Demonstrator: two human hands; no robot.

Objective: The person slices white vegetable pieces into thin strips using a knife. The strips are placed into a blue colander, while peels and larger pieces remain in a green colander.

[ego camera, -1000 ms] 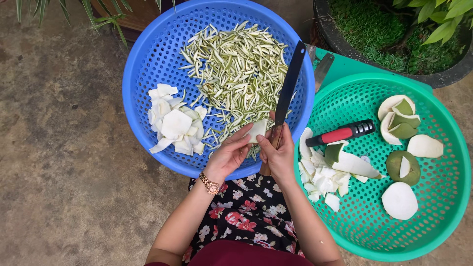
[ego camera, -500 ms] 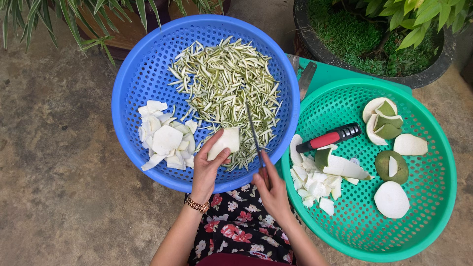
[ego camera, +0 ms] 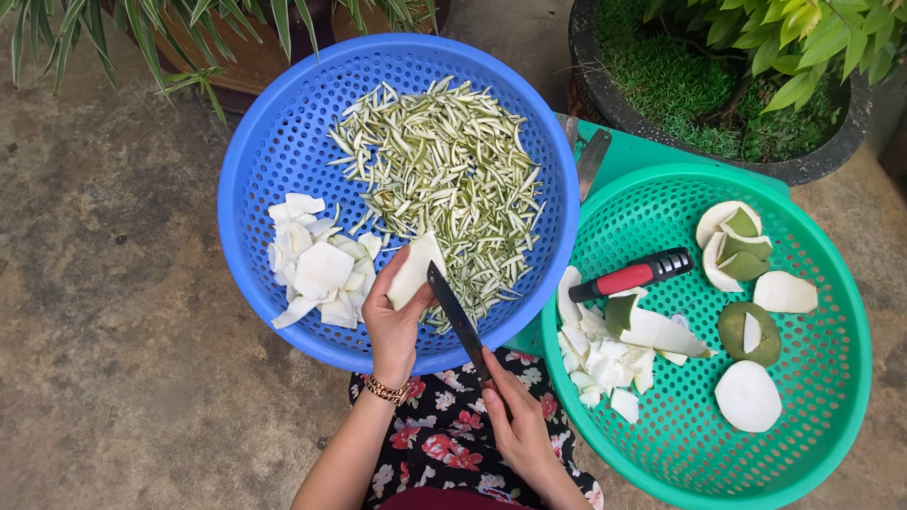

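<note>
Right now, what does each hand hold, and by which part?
Left hand grips a white fruit piece by its lower end; right hand holds the knife by its handle.

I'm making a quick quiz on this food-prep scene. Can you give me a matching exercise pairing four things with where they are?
Things:
1. knife
2. white slice
3. red-handled peeler
4. heap of thin strips

Places:
A. lying in the green basket
B. piled in the blue basket
C. held in the left hand
D. held in the right hand

Pairs: 1-D, 2-C, 3-A, 4-B
</note>
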